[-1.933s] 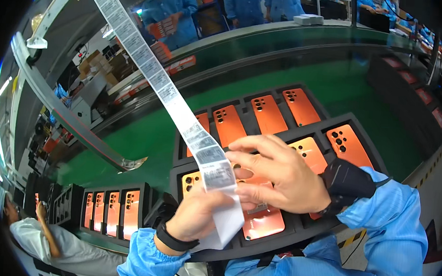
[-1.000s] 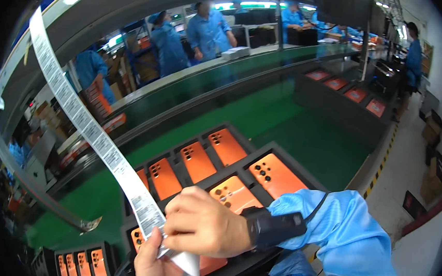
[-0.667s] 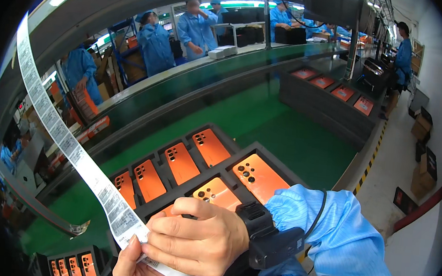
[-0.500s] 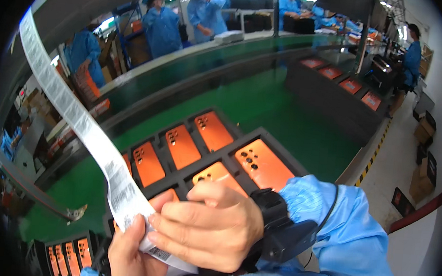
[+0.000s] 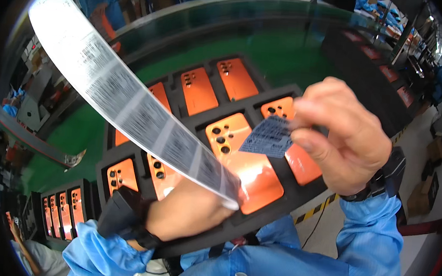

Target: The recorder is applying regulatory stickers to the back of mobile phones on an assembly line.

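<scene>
Between thumb and fingertips of my right hand (image 5: 343, 137) is pinched a small translucent, dark-looking printed label (image 5: 267, 137). It hangs over the tray, above an orange phone (image 5: 245, 166) with round camera lenses. My left hand (image 5: 189, 208), partly smeared, is low over the tray's near side. Its fingers are mostly covered by the lower end of a long white label strip (image 5: 140, 108), which they grip. The strip curves up to the far left. Under both hands, a black foam tray (image 5: 201, 121) holds several orange phones, backs up, each in its own slot.
A second black tray (image 5: 88, 208) of orange phones stands at the lower left. Beyond the main tray runs a green work surface (image 5: 290, 55), with a dark stack (image 5: 340, 69) bearing orange items at far right. People in blue work at the back; cartons (image 5: 424, 190) sit on the right-hand floor.
My hands have come apart. The right moved right and up with a separate label in its pinch; the left lowered with the strip. The view has tilted down over the tray.
</scene>
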`<action>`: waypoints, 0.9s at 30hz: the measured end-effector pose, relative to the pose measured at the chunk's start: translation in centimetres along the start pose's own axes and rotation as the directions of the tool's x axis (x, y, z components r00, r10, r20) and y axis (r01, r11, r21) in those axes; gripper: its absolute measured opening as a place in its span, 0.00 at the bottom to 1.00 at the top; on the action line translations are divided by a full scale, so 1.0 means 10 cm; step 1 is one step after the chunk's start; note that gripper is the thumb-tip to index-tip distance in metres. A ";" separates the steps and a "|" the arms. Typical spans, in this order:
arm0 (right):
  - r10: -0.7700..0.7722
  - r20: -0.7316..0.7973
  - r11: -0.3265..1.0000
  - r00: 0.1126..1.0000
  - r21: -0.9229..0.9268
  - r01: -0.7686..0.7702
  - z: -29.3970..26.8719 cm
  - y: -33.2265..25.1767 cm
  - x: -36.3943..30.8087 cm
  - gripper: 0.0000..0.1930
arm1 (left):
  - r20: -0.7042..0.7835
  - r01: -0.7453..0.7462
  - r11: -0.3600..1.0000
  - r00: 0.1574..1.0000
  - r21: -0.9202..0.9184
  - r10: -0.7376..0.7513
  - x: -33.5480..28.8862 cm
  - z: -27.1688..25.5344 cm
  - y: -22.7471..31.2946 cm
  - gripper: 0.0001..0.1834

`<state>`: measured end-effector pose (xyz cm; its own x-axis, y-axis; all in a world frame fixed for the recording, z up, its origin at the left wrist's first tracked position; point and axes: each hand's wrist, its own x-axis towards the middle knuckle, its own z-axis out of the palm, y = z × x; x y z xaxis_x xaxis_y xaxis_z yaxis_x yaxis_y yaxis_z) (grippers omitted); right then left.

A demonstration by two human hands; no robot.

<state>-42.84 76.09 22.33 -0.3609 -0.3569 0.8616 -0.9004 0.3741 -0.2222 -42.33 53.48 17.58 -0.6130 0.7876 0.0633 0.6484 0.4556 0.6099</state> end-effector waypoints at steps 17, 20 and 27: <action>0.238 0.004 0.965 0.971 0.111 -0.237 0.15 0.33 -0.26 0.08 | -0.020 -0.234 0.911 0.966 0.340 0.256 -0.15 0.64 -0.19 0.11; 0.298 0.052 0.942 0.953 0.144 -0.303 0.15 0.46 -0.30 0.05 | 0.067 -0.408 0.612 0.863 0.678 0.501 0.01 0.46 -0.06 0.12; 0.437 0.149 0.762 0.887 0.462 -0.453 0.11 0.46 -0.33 0.06 | -0.125 -0.184 0.833 0.950 0.522 0.288 0.03 0.58 -0.07 0.08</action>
<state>-46.09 78.03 17.93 -0.7500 -0.2808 0.5989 -0.6348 0.0513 -0.7709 -40.33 55.80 12.56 -0.4519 0.8271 0.3342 0.8883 0.4515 0.0838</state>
